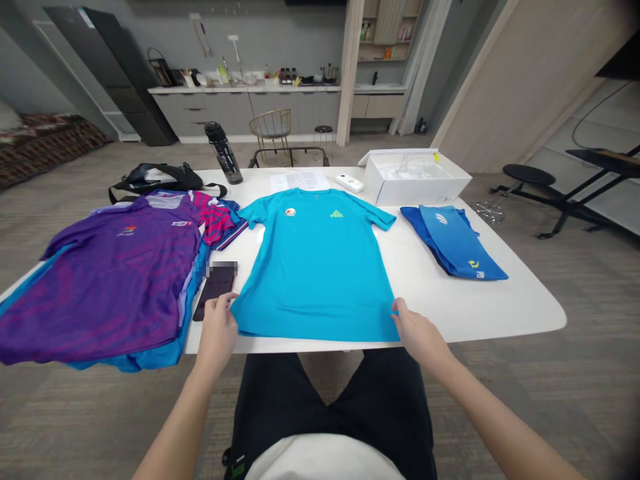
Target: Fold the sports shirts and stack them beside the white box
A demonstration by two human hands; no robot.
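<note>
Basically, turquoise shirt (320,267) spread flat between both hands' fingers (399,307)

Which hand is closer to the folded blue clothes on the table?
The right hand. The right hand holds the turquoise shirt by its near right corner, nearer the folded blue clothes; the left hand is at the near left corner, across the shirt.
</note>
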